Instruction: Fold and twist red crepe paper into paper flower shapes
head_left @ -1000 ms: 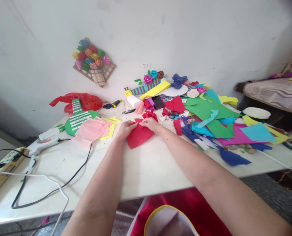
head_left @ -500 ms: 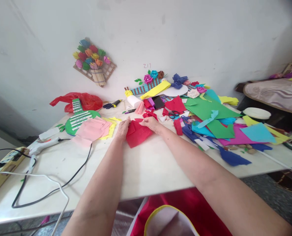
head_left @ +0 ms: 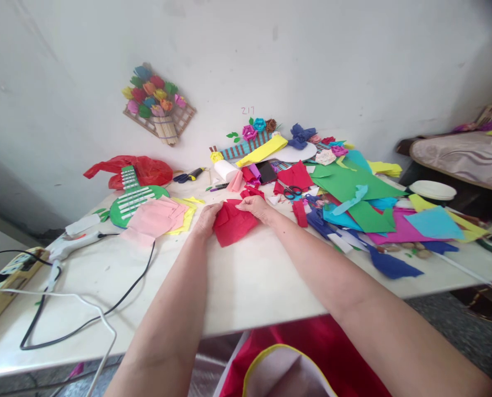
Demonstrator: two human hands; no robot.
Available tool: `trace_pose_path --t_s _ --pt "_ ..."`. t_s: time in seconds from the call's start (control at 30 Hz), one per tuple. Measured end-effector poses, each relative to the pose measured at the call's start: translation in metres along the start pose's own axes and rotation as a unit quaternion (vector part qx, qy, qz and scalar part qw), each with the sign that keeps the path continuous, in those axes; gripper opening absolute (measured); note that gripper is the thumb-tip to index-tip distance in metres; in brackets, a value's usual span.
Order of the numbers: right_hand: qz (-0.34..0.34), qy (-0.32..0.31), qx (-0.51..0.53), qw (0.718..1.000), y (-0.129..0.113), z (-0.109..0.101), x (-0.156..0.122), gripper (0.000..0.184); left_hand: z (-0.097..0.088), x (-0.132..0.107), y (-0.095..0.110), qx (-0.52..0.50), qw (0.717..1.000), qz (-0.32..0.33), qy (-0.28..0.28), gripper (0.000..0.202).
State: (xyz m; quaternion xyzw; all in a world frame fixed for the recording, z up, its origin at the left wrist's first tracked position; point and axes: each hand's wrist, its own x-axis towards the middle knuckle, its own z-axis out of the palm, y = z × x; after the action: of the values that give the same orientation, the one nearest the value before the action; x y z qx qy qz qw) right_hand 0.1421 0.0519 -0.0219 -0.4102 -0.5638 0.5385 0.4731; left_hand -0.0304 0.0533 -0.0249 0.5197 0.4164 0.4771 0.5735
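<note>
A piece of red crepe paper [head_left: 234, 225] spans the gap between my two hands, just above or on the white table [head_left: 254, 281]. My left hand [head_left: 208, 218] grips its left edge, fingers closed. At the upper right edge, my right hand [head_left: 255, 206] pinches the paper between thumb and fingers. Small red scraps [head_left: 252, 191] lie just beyond the paper. Left of my left hand rests a stack of pink paper pieces [head_left: 157, 216], with yellow paper [head_left: 188, 212] under it. Black scissors [head_left: 292, 192] lie to the right, beyond my right hand.
A hot glue gun [head_left: 74, 246] with a black cord lies at the left near a power strip [head_left: 12, 273]. A green-and-white striped guitar-shaped craft [head_left: 132, 201] sits by a red plastic bag [head_left: 146, 171]. Green paper sheets [head_left: 353, 182] and colourful scraps cover the right side.
My left hand has shifted slightly left and down along the paper's edge. The red paper's lower edge has risen a little; my right hand stays almost in place.
</note>
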Motion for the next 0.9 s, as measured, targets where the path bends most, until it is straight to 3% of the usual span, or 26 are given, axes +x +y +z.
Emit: trace_pose_path --t_s 0.13,0.3,0.53,0.9 --pt "0.014 0.009 0.017 1.000 -0.005 0.000 -0.003 0.030 0.002 -0.005 0.003 -0.002 1.000 -0.001 -0.027 0.034" --pt "0.008 0.013 0.018 1.000 -0.008 0.001 -0.005 0.027 0.004 -0.008 0.006 -0.007 1.000 0.003 -0.020 0.033" --pt "0.028 -0.037 0.069 0.997 -0.002 0.000 -0.002 0.029 0.007 -0.007 0.006 0.017 1.000 -0.006 -0.022 0.032" --pt "0.017 -0.001 0.040 0.999 0.003 0.000 0.002 0.029 0.006 -0.009 0.007 0.010 0.999 -0.027 -0.038 0.033"
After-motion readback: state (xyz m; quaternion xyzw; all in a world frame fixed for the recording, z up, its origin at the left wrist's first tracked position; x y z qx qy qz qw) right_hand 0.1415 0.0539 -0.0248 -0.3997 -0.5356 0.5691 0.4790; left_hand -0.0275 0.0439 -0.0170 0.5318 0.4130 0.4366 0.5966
